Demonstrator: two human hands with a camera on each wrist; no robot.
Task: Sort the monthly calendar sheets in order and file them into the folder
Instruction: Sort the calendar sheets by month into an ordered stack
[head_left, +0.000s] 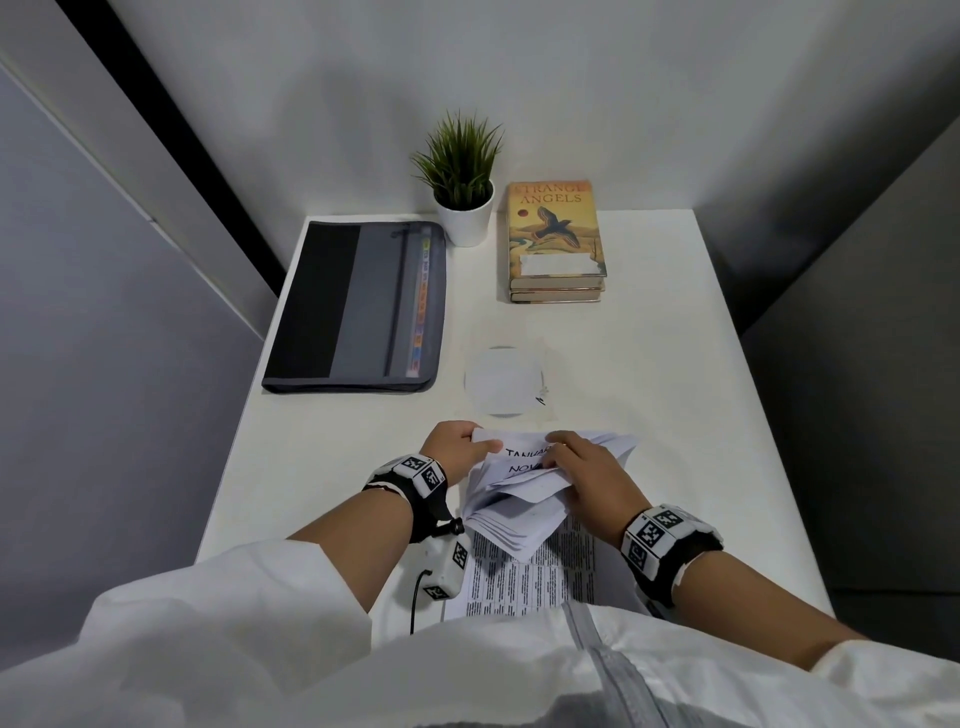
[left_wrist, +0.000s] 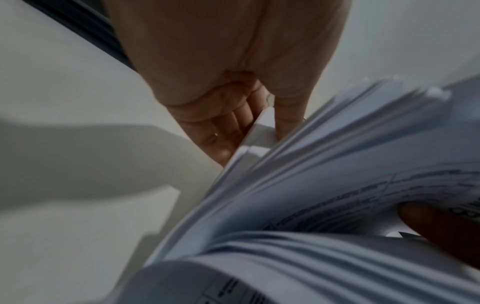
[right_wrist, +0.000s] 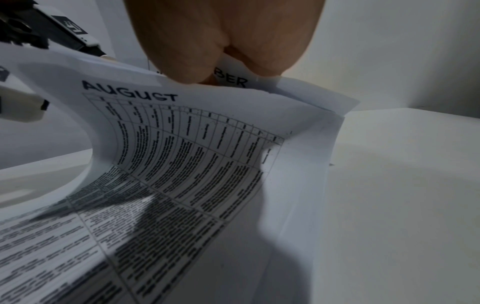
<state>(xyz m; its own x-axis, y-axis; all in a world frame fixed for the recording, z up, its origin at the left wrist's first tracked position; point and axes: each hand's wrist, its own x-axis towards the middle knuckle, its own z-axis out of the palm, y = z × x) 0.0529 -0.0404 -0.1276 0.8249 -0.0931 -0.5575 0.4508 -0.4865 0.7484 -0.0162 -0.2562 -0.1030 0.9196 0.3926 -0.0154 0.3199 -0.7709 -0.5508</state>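
A fanned stack of white calendar sheets (head_left: 524, 493) is held up off the white table (head_left: 675, 415) near its front edge. My left hand (head_left: 457, 447) pinches the stack's upper left corner, with sheets headed JANUARY and NOV showing on top. My right hand (head_left: 587, 478) grips the sheets from the right, fingers curled over their top edges. In the right wrist view the AUGUST sheet (right_wrist: 182, 164) curves down to the table under my right hand (right_wrist: 223, 41). The left wrist view shows my left hand (left_wrist: 249, 127) on the fanned sheets (left_wrist: 324, 185). The dark grey folder (head_left: 358, 306) lies shut at the back left.
A potted green plant (head_left: 462, 182) stands at the back centre. Beside it on the right lie stacked books (head_left: 556, 244). A round white coaster (head_left: 504, 382) sits mid-table beyond the hands. A grey wall borders the table on the left.
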